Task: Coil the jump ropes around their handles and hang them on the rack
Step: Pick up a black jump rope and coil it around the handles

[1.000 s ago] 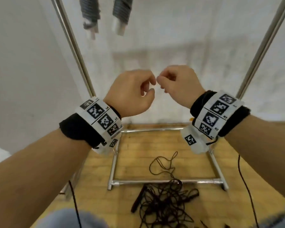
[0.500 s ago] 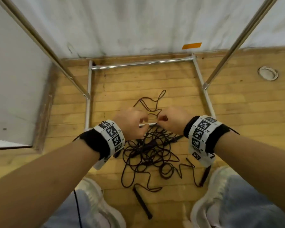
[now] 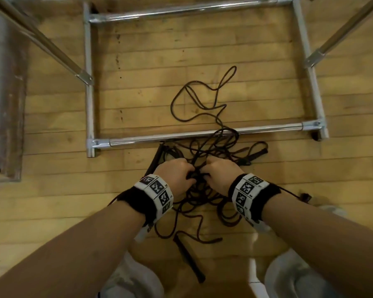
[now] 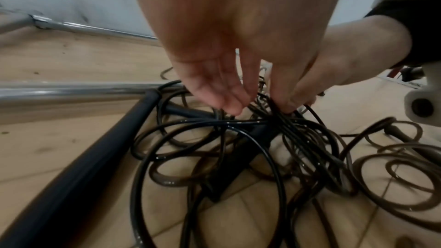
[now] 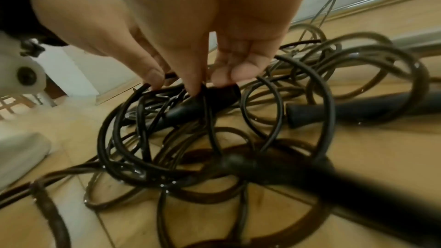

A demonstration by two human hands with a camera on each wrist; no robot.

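A tangle of black jump ropes (image 3: 205, 151) lies on the wooden floor against the rack's front base bar (image 3: 159, 139). Both hands reach down into its middle. My left hand (image 3: 187, 172) has thumb and fingers closing on a bunch of cords (image 4: 284, 123). My right hand (image 3: 205, 171) pinches cords just above a black handle (image 5: 203, 105), thumb and fingertips close together. Loose handles lie around: one near my feet (image 3: 190, 261), one left of the hands (image 3: 155, 162), one at the right (image 3: 261, 151). A rope loop (image 3: 174, 104) lies inside the rack base.
The chrome rack's rectangular base has slanting uprights on the left (image 3: 52, 46) and right (image 3: 342, 35). A grey board (image 3: 0, 82) stands at the far left. My white shoes (image 3: 134, 282) (image 3: 299, 276) flank the nearest handle. Bare floor lies on both sides.
The view has swung down from the rack's top, where coiled ropes hung, to the floor. Both hands have dropped from chest height into the rope tangle and taken hold of cords.
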